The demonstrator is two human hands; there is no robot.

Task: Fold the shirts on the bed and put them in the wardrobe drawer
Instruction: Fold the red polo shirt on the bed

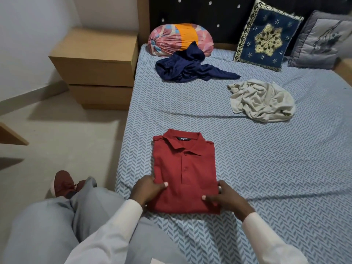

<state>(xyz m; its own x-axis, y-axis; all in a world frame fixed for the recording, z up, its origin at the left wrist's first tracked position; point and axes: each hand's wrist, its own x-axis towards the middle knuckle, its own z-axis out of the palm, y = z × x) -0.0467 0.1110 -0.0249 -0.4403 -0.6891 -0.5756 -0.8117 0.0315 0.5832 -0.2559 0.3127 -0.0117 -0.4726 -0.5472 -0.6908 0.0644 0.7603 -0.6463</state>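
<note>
A red polo shirt (183,168) lies folded into a neat rectangle near the bed's left edge, collar away from me. My left hand (147,190) grips its lower left edge, thumb on top and fingers underneath. My right hand (223,197) grips the lower right edge the same way. A crumpled navy shirt (188,66) lies farther up the bed, and a crumpled cream shirt (261,100) sits to the right of it. No wardrobe drawer is in view.
The bed (285,168) has a blue chevron sheet. At its head are a colourful bolster (179,39), a blue embroidered cushion (266,35) and a grey cushion (322,40). A wooden bedside unit (99,69) stands on the left. My grey-trousered knee (76,216) is beside the bed.
</note>
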